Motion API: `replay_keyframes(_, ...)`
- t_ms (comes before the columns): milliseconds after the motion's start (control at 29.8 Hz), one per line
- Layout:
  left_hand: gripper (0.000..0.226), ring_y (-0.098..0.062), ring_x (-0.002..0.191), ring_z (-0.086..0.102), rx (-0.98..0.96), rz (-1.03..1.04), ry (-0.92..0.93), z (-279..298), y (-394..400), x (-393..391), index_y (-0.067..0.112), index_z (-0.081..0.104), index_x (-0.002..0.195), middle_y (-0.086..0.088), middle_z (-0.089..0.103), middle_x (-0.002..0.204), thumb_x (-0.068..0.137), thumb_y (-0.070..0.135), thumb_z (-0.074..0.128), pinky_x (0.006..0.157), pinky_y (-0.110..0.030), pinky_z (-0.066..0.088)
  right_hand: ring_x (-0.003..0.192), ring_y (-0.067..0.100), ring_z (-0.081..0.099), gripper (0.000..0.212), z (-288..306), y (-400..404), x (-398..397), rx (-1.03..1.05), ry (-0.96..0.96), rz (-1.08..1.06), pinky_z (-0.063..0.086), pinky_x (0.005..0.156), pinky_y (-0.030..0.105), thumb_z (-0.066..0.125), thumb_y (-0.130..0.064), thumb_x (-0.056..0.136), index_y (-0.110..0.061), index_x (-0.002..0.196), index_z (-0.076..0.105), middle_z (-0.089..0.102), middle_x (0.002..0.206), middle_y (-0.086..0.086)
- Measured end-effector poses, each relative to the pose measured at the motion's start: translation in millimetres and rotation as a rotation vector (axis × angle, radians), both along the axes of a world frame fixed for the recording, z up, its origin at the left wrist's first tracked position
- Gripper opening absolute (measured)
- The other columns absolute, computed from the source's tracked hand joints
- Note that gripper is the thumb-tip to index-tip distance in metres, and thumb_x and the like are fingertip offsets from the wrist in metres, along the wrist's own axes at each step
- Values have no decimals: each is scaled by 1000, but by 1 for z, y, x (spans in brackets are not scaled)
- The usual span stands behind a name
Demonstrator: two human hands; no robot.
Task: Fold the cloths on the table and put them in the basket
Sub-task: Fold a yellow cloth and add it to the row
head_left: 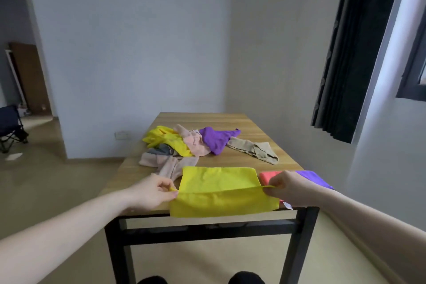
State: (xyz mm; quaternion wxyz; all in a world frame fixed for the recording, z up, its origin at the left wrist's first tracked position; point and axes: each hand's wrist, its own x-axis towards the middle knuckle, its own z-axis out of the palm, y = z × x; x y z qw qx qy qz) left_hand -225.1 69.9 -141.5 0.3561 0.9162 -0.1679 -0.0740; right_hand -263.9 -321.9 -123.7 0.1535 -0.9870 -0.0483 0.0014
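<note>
Left hand, at 8 o'clock of frame centre: thumb and forefinger pinch the left corner of the yellow cloth; other fingers curled. Cloth: soft, matte, rectangular, long axis 9-to-3 along the near edge of the wooden table, doubled along a raised crease between the hands, front flap hanging over the edge. At 12 o'clock of it, a crumpled pile: yellow, pink, purple, beige, grey pieces. Right hand, at 4 o'clock: fingertips pinch the right corner. Under and behind it, flat red cloth and purple cloth, touching.
</note>
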Motion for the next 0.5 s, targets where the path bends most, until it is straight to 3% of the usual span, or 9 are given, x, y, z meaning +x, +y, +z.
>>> replay_keyframes(67,18,2,64,52,99,-37,-36,-7,0,-7,21,71,84,6,68,77,94,36,70,61,-10,39,49,4,43,39,-5,0,-8,-31,30,49,36,51,16,61,-46,98,-28,65,54,49,60,-9)
replay_keyframes(201,24,-2,66,47,266,-90,-91,-8,-2,-10,19,69,90,10,55,79,98,42,63,62,-12,39,52,6,41,37,-11,-1,-16,-50,88,132,38,54,20,59,-45,99,-23,70,56,46,64,-6)
replay_keyframes(302,24,-4,65,44,262,-119,-49,-8,-5,-5,20,65,89,10,51,77,100,40,59,60,-16,36,61,3,61,31,-13,-4,-14,42,143,116,59,72,32,59,-44,100,-22,78,63,56,71,-8)
replay_keyframes(403,24,-9,75,51,224,-120,-16,-9,-6,9,23,63,86,6,57,83,101,40,56,71,-25,41,77,9,74,21,-16,-7,-10,106,167,91,61,78,35,60,-39,101,-22,92,69,66,83,-7)
replay_keyframes(503,24,-19,91,58,159,-81,23,-9,-10,23,19,64,93,-1,62,95,103,38,52,83,-34,45,78,11,75,16,-17,-6,-5,126,160,84,59,73,29,59,-34,102,-28,88,63,65,87,-8)
